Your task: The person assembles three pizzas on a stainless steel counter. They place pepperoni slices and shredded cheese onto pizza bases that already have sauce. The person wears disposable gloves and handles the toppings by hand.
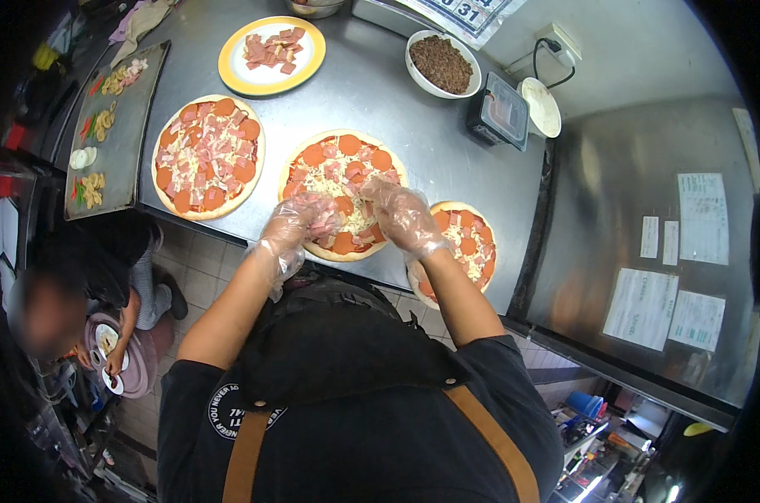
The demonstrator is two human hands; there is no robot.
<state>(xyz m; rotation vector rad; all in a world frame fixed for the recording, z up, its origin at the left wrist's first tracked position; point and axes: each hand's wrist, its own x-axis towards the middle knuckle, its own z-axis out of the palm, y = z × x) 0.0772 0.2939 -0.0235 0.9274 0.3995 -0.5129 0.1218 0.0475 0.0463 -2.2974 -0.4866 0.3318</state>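
Middle pizza (pixel 334 173) lies on the metal tabletop (pixel 363 101), close to its near edge, between the left pizza (pixel 208 158) and the right pizza (pixel 469 237). The gloved left hand (pixel 289 222) curls around chopped ham pieces (pixel 322 215), which look soft, light and slightly slippery, best cupped loosely. The gloved right hand (pixel 402 216) has its fingers bunched over the toppings; whether they pinch anything, I cannot tell. The pizza probably bends under its loose cheese (pixel 358 222); broad support beneath the pale crust (pixel 344 132) seems safer than a rim pinch.
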